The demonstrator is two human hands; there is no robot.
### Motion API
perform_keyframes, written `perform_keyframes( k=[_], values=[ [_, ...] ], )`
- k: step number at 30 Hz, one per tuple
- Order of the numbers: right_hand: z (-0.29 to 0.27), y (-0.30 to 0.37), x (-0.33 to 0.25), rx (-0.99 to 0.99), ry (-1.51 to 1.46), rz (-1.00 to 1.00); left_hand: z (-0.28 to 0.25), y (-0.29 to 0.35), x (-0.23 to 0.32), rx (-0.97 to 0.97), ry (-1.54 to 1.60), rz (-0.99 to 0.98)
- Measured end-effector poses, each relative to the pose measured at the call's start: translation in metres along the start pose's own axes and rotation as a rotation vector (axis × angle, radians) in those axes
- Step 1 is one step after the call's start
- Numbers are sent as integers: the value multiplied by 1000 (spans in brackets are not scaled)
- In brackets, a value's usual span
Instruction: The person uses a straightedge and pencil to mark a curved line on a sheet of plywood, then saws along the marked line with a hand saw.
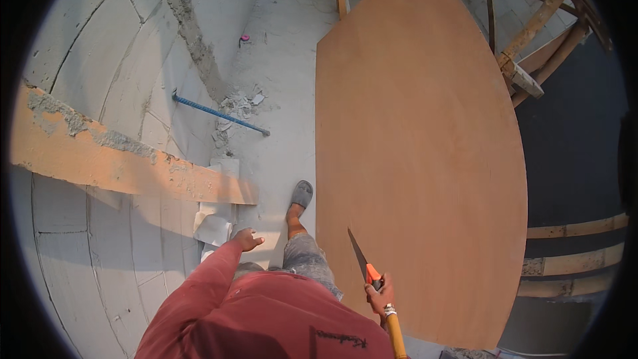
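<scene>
- Gripping a handsaw (pixel 361 260) by its orange-and-black handle in the head view: the right hand (pixel 379 296), fingers closed around it.
- The saw's blade points forward over a large brown panel (pixel 419 159); whether they touch, I cannot tell.
- Loosely open, the left hand (pixel 248 240) hangs near a mortar-crusted board (pixel 133 166) beside the pale wall (pixel 63 206).

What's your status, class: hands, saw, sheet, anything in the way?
Left hand holding nothing visible. Right hand gripping saw. Blade over brown sheet, contact unclear. Mortar-smeared plank juts in from left.
</scene>
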State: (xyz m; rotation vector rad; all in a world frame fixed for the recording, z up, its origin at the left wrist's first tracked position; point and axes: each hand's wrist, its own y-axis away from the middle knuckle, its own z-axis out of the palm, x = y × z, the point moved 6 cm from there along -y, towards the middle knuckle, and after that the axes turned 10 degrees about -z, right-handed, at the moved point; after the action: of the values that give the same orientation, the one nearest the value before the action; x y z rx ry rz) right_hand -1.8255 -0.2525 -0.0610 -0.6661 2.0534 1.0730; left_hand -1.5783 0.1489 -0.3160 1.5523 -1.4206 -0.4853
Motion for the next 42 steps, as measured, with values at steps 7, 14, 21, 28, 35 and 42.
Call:
perform_keyframes(
  k=[7, 14, 21, 28, 35, 42],
  values=[
    [40, -197, -141, 34, 134, -371, -81, -69, 35, 98, 76, -81],
    [42, -338, -325, -29, 170, -597, -244, -109, 97, 275, 487, -177],
    [63, -483, -371, 112, 147, -603, -334, -209, 70, 489, 1015, -641],
    [98, -560, -396, 28, 73, -185, -451, -285, 12, 758, 1315, -1046],
    [120, -641, -484, -217, 416, -284, -427, -313, -75, 850, 948, -1447],
    [118, -700, -498, -242, 502, -318, -417, -238, -45, 1112, 825, -1178]
  ],
)
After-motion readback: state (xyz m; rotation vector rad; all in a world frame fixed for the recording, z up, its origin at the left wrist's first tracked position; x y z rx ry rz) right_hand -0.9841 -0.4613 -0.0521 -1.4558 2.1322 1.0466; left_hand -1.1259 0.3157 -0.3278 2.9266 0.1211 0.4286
